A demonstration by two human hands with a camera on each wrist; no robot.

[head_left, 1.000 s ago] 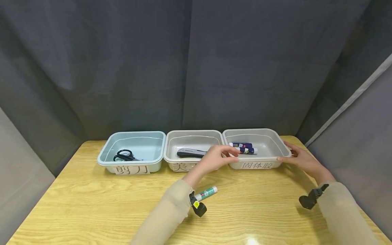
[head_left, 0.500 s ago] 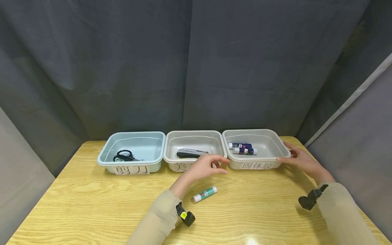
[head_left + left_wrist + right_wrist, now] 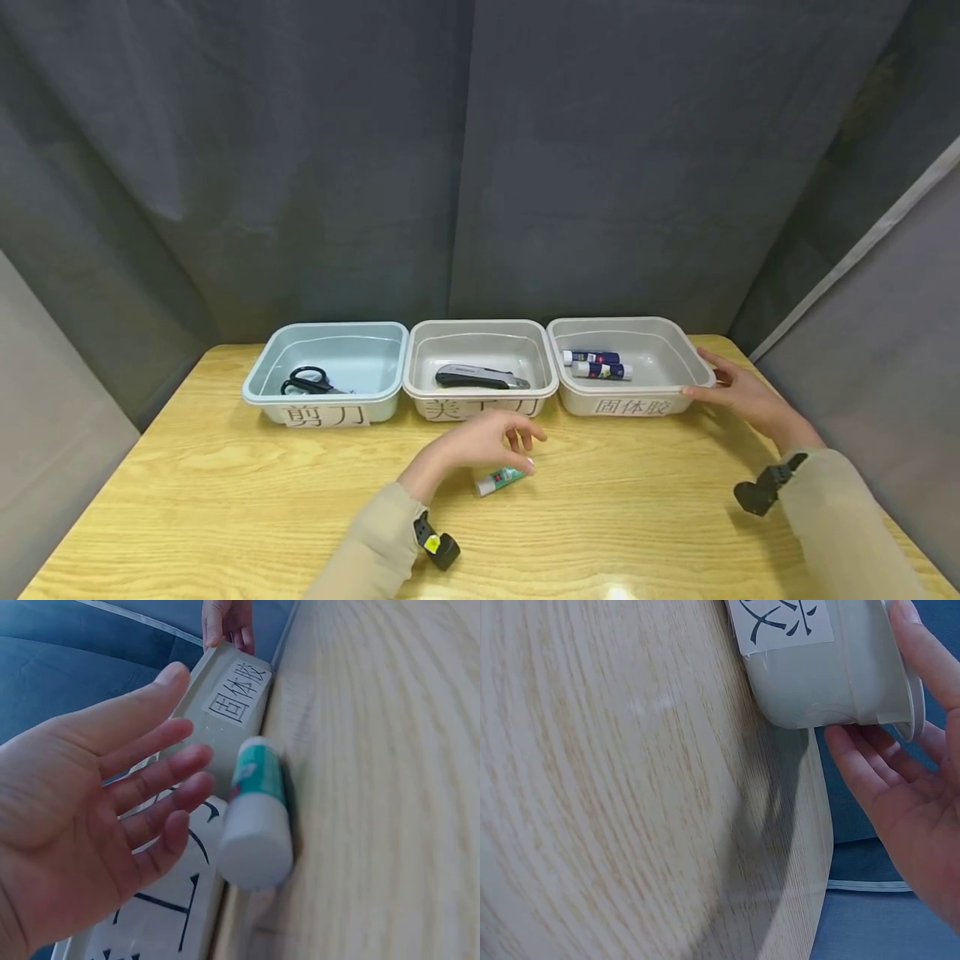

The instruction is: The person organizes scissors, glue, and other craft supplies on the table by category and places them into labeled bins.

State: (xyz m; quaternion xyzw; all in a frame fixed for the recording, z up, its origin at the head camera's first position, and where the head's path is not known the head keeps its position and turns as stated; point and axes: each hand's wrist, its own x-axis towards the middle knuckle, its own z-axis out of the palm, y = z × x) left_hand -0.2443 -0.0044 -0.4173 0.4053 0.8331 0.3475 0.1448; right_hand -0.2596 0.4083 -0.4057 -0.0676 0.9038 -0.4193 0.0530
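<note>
My left hand (image 3: 480,442) hovers over a green and white glue stick (image 3: 495,481) lying on the table, hiding part of it in the head view. In the left wrist view its fingers are loosely bent and apart from the glue stick (image 3: 256,825), with nothing in them. My right hand (image 3: 748,404) holds the front right corner of the right-hand grey plastic bin (image 3: 576,403). In the right wrist view, the thumb lies at the rim and the fingers against the bin's (image 3: 802,690) side. Two navy glue sticks (image 3: 603,372) lie inside that bin.
Beside it stands a middle grey bin (image 3: 480,331) holding a utility knife (image 3: 472,377). A light blue bin (image 3: 258,387) with black-handled scissors (image 3: 307,381) is at the left. All have labels in front. A dark curtain (image 3: 337,167) hangs behind the wooden table (image 3: 225,500).
My left hand has moved back from the right-hand bin, down and left to above the green glue stick. The right hand has stayed on the bin's corner.
</note>
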